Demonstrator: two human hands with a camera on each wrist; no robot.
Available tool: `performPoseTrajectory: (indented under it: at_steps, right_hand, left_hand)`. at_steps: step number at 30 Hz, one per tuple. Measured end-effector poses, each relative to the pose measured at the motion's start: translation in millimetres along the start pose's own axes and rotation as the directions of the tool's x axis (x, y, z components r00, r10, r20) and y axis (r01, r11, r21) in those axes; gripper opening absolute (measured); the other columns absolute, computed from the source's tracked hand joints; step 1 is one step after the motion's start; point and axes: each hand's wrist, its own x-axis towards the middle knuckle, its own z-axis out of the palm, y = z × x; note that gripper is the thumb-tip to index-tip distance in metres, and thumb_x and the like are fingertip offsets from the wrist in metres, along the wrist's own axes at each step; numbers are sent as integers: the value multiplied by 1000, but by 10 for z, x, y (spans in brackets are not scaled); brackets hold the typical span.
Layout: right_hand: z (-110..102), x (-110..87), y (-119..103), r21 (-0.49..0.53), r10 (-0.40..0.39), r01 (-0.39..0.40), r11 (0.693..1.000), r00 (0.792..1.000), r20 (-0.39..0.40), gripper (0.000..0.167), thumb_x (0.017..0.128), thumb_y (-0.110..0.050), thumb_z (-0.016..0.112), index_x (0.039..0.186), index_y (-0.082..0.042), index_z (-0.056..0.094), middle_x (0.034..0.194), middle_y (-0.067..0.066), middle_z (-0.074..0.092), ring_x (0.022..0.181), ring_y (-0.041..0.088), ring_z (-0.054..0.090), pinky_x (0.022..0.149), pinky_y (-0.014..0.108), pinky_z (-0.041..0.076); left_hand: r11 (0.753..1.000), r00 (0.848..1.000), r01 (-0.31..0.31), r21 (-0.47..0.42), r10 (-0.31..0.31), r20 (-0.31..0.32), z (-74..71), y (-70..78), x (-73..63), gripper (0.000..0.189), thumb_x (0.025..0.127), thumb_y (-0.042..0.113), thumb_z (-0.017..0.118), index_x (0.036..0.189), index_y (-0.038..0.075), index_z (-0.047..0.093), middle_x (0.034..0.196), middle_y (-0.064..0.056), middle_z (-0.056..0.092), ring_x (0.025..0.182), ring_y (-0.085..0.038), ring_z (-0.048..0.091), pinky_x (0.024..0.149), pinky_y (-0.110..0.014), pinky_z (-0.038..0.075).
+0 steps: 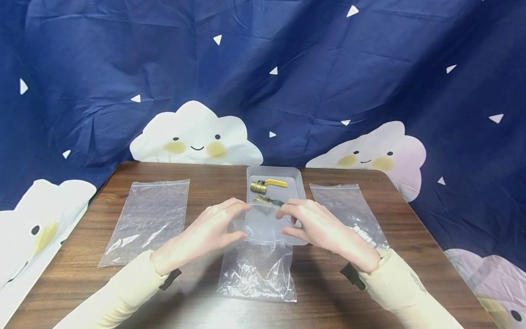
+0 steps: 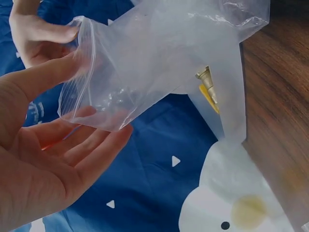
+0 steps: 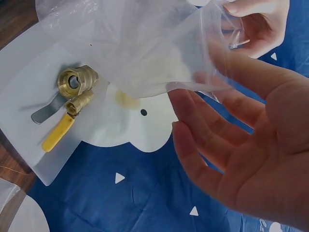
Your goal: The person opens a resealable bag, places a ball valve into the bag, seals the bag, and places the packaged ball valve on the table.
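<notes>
Pale sleeves nearest, forearms angling inward. Clear bag held up at the tray's near end, mouth gaping; left hand and right hand curve round opposite sides of it, thumbs parted from fingers. Two brass valves inside tray. Flat bags either side on wooden surface.

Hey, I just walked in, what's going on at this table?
A person's left hand and right hand hold the zip end of a clear bag apart between them. Behind it, in a pale tray, lie a brass valve with a yellow handle and a brass valve with a grey handle; neither is in the bag. A second bag lies flat to the left, a third bag to the right.
</notes>
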Motion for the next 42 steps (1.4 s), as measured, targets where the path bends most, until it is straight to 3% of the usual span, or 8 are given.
performPoseTrajectory:
  at_steps: [3,7,11,16,22,29,37,42]
  right_hand:
    - [-20,-1,-1,17,9,-8,1000,1000,-13,22,83,-27,79,99,-17,67,95,-6,67,76,8,64,62,21,50]
    - [-73,5,-10,37,13,-12,999,1000,-20,27,86,-30,76,108,-18,65,103,-5,70,79,8,65,65,23,52]
    - [-136,30,19,73,-16,22,997,997,-76,32,88,-27,75,115,-15,65,110,0,73,81,9,68,71,28,56]
    - [-156,118,159,162,-10,27,986,994,-107,27,88,-19,74,113,-11,66,108,5,73,82,12,70,72,28,59]
    - [-84,303,413,305,53,-36,952,997,-47,22,88,-13,73,108,-6,68,105,9,73,84,17,72,74,30,61]
    - [119,569,753,320,116,-135,938,990,80,19,89,-14,71,105,-4,69,101,12,75,90,26,73,82,37,60]
    - [431,845,1088,337,173,-262,904,947,271,28,89,-19,70,109,1,68,105,14,74,100,27,70,90,37,57]
    - [575,973,1190,334,241,-389,859,881,406,34,90,-28,71,113,-3,67,113,11,72,107,24,66,93,36,54]
  left_hand:
    - [1000,1000,-2,7,2,8,6,-4,-5,57,78,23,83,128,7,61,121,-3,67,103,-18,70,85,-36,59]
    - [1000,1000,-11,18,10,15,9,-6,-14,57,78,24,83,127,7,61,121,-3,67,102,-18,70,84,-36,59]
    - [1000,1000,-18,23,18,12,14,-4,-19,57,78,23,83,127,7,61,121,-3,67,102,-17,70,84,-34,59]
    - [1000,1000,-17,10,17,5,38,2,-43,57,77,24,84,127,7,62,120,-2,67,102,-17,70,85,-33,59]
    - [1000,1000,-29,6,29,0,89,21,-81,56,77,24,83,127,7,61,122,-3,67,102,-18,70,86,-33,59]
    - [999,999,-34,20,34,-15,106,45,-94,56,77,24,84,125,7,61,121,-3,66,98,-18,71,82,-32,60]
    - [1000,1000,-20,19,20,4,126,60,-95,56,77,24,83,126,6,61,121,-2,66,97,-18,71,80,-33,60]
    - [1000,1000,-20,3,20,13,127,61,-99,57,77,23,83,127,5,61,120,-4,66,95,-19,72,78,-33,60]
